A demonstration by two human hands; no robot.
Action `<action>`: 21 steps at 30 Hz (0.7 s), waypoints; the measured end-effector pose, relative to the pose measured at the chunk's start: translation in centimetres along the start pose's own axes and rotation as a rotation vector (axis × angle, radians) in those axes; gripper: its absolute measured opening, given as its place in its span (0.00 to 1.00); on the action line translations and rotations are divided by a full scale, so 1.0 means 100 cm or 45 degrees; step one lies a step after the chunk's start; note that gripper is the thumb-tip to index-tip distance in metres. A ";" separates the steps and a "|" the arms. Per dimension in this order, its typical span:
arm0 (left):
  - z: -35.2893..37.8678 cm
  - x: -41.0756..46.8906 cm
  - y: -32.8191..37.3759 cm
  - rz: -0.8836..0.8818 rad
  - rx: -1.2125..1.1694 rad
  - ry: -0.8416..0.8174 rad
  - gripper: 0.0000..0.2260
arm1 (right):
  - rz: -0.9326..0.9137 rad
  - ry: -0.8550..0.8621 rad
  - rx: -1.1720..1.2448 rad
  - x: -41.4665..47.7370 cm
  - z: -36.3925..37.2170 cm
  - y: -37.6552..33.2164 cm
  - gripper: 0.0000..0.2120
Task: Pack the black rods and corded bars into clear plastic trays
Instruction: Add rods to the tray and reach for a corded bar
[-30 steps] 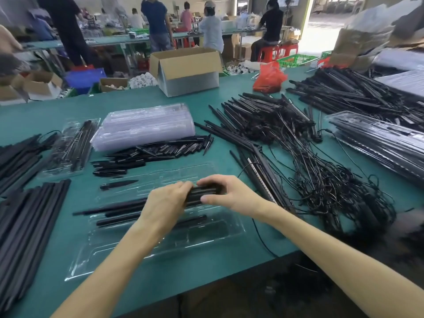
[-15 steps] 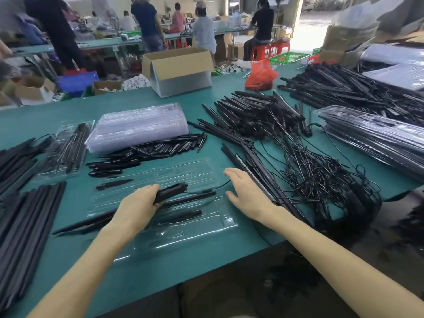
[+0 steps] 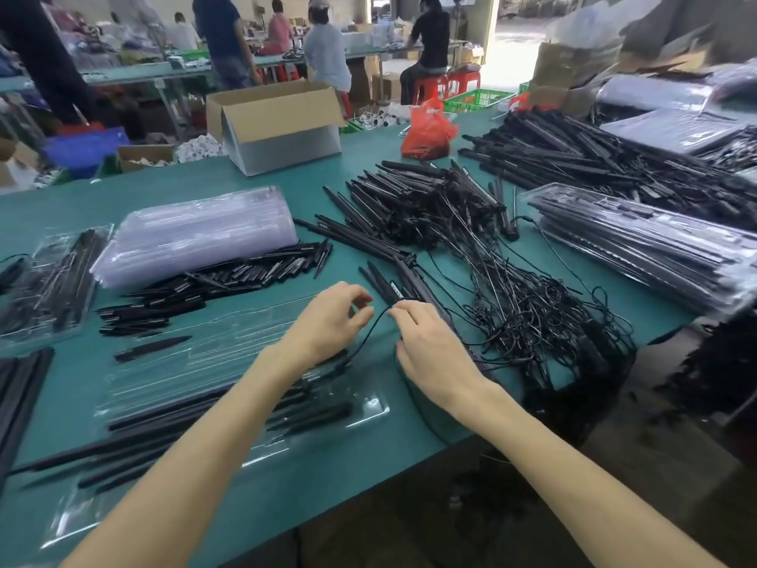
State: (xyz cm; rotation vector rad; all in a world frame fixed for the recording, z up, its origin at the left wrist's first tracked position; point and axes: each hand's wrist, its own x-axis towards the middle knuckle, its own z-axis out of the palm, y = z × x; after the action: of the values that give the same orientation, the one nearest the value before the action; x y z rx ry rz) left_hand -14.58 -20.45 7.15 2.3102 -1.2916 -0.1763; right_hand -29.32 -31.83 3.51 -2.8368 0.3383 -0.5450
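Over the tray's [image 3: 370, 408] right end your right hand [image 3: 430, 350] pinches the thin, limp cord [image 3: 368, 334] running down to a bar [image 3: 336, 367] in the tray, your left hand [image 3: 327, 325] curls beside it, grip unclear; it looks light but snag-prone, so hold near the stiff bar.

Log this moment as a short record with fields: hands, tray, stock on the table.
left hand: fingers curled beside the cord; grip unclear
right hand: pinches the cord at its fingertips
tray in work: clear tray under the forearms, black rods lying in it
empty trays: stack at back left
corded bars: tangled pile on the right
packed trays: stack at far right
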 end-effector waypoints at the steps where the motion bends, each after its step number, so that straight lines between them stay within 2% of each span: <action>1: 0.007 0.011 0.007 0.018 0.000 -0.003 0.12 | 0.032 0.002 -0.021 -0.002 0.000 0.004 0.22; 5: 0.031 0.045 0.029 0.065 0.092 -0.032 0.14 | 0.118 0.004 -0.089 -0.010 0.004 0.012 0.19; 9: 0.046 0.057 0.032 0.044 0.152 -0.017 0.09 | 0.192 0.032 -0.088 -0.009 0.007 0.012 0.20; 17: 0.049 0.054 0.023 0.076 0.145 0.359 0.03 | 0.369 0.113 -0.096 -0.009 0.005 0.015 0.16; 21: 0.034 0.059 0.021 0.056 0.102 0.521 0.03 | 0.414 0.138 -0.032 -0.009 -0.003 0.021 0.22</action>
State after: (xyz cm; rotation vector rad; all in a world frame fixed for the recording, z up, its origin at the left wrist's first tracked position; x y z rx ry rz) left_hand -14.10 -27.42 5.90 2.2264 -1.1519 0.3523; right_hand -30.64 -33.63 2.87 -2.6999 0.8124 -0.6272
